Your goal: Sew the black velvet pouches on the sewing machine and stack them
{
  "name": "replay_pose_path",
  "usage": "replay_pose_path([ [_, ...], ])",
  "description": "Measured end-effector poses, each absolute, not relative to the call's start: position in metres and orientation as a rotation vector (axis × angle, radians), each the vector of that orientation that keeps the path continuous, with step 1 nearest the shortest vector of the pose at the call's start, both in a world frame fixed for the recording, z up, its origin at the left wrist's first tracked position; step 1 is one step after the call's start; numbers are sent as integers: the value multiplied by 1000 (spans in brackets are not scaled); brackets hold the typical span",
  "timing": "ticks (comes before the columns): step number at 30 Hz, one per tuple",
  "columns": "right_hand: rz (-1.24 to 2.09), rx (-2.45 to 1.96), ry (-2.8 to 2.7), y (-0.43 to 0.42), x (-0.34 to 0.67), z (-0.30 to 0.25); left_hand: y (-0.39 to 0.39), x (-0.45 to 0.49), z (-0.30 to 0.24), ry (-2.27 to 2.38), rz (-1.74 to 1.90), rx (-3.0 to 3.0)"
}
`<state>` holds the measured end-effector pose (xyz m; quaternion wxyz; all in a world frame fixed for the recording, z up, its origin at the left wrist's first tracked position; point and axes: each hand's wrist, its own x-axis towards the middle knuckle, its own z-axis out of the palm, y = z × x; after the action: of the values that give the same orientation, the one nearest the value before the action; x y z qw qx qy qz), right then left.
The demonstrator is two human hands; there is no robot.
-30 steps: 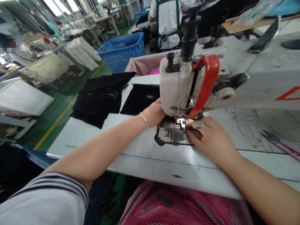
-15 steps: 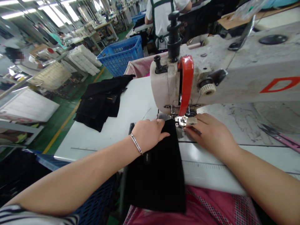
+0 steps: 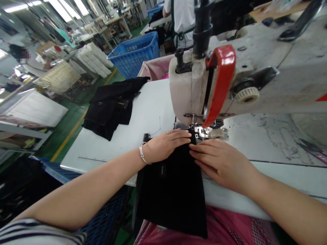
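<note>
A long piece of black fabric [image 3: 176, 200] runs from under the sewing machine's presser foot [image 3: 200, 132] down over the table edge onto my lap. My left hand [image 3: 168, 144] lies flat on its upper end, fingers stretched toward the foot. Just in front of the foot, my right hand [image 3: 219, 161] rests with extended fingertips on the fabric's right edge. Its thumb is hard to make out. A small label [image 3: 162, 170] shows on the fabric below my left wrist. The needle point is hidden behind the red guard [image 3: 222, 81].
Black fabric pieces [image 3: 109, 105] lie stacked on the white table [image 3: 150, 105] at left. Scissors [image 3: 311, 149] lie at the right. A blue crate [image 3: 135, 54] and a pink cloth-lined bin [image 3: 155, 68] stand beyond. A co-worker [image 3: 182, 23] is behind the machine.
My right hand has moved from beside the presser foot to the fabric's edge; the small dark object at its fingers is no longer visible. My left fingers have stretched flatter. The view has shifted closer.
</note>
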<state>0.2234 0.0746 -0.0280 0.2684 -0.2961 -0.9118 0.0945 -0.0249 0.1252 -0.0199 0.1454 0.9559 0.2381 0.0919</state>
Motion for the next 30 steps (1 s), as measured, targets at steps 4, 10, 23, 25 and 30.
replay_pose_path([
  [4,267,-801,-2473,83,223,-33,145,-24,-22,654,312,2741],
  [10,368,-989,-2292,68,232,-23,104,-41,11,1017,249,2647],
  [23,1590,-1146,-1583,-75,209,-56,-62,-75,7,1672,941,814],
  [25,1792,-1039,-1299,-74,196,-62,-57,-72,9,1648,949,799],
  [30,2058,-904,-698,-71,171,-53,-57,-75,11,1541,988,696],
])
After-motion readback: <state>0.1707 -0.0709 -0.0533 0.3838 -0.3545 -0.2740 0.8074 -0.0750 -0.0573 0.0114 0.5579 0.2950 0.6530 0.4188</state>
